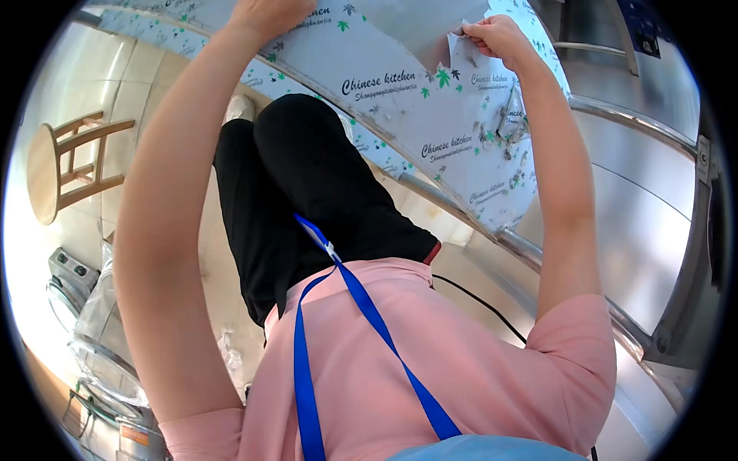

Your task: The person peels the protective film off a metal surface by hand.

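A metal panel with a shiny bare patch [419, 32] lies in front of me, mostly covered by protective film [384, 96] printed "Chinese kitchen" with green and dark leaves. My right hand [496, 40] is closed in a pinch on a torn, lifted edge of this film beside the bare patch. Lower on the right, the film is wrinkled and torn, with dark smudges. My left hand [273, 15] is at the panel's upper left part, touching or just above the film. The top of the frame cuts it off, and its fingers are mostly hidden.
Metal rails [646, 127] run along the right side and below the panel. A round wooden stool [46, 173] lies tipped on the tiled floor at left. Farther down are a grey box with knobs [73, 267] and clear plastic wrapping [108, 330]. A black cable [484, 303] passes at my right side.
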